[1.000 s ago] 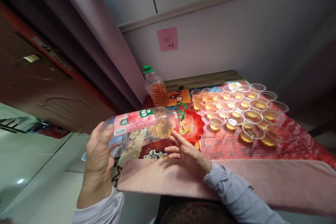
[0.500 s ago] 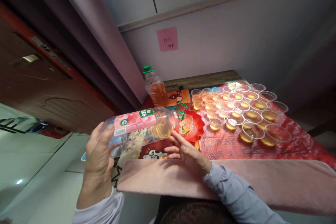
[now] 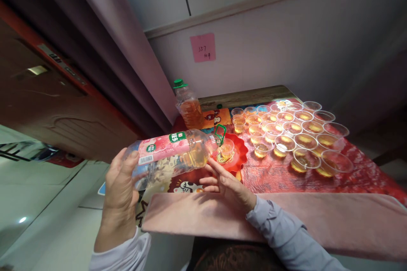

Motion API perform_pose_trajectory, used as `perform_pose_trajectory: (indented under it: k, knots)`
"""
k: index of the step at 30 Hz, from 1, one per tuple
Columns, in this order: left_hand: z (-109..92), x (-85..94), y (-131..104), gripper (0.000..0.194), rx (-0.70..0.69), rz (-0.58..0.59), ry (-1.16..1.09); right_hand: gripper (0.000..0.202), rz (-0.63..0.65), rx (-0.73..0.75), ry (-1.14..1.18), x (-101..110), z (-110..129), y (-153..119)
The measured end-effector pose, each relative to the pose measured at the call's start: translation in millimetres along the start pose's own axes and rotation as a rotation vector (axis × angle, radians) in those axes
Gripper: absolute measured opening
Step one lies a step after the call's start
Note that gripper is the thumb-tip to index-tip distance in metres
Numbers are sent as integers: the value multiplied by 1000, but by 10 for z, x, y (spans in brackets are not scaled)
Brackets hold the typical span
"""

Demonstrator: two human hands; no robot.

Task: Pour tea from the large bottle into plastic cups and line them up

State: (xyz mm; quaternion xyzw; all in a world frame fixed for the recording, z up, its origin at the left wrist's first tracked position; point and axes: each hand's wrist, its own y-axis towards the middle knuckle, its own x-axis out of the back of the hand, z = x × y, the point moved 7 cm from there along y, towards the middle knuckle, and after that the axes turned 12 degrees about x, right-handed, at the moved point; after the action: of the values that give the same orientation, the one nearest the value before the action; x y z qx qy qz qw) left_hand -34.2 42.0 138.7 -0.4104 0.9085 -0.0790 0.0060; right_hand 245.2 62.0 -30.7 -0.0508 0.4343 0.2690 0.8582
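Observation:
My left hand (image 3: 121,182) grips the base end of a large clear plastic bottle (image 3: 168,148) with a pink label and a green handle at its neck. The bottle lies nearly level, its mouth tipped over a clear plastic cup (image 3: 226,149) with some drink in it. That cup stands on a red scalloped tray (image 3: 240,159). Under the bottle's shoulder, my right hand (image 3: 225,182) has its fingers stretched out and apart, the fingertips at or close to the bottle. Yellowish liquid has gathered towards the bottle's neck end.
Several clear cups (image 3: 294,129) of yellow drink stand in rows on the red table cover (image 3: 270,178). A second bottle (image 3: 190,110) with a green cap is upright at the back left. A loose green cap (image 3: 219,106) lies behind. Pink cloth (image 3: 203,216) covers the front edge.
Both hands and the bottle have kept almost the same place. The liquid in the bottle looks slightly lower, and the cup on the tray seems a little fuller.

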Motion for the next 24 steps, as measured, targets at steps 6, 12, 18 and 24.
perform_pose_trajectory:
  k: [6, 12, 18, 24]
  knots:
    - [190, -41, -15, 69, 83, 44, -98, 91, -9, 22, -4, 16, 48, -3]
    - [604, -71, 50, 57, 250, 112, -238, 94, -8, 50, -70, -32, 180, 3]
    - [1161, -278, -24, 56, 490, 248, -455, 99, -69, 167, -345, -129, 423, 54]
    - [1447, -737, -394, 73, 596, 560, -651, 137, -80, 210, -548, -376, 400, 312]
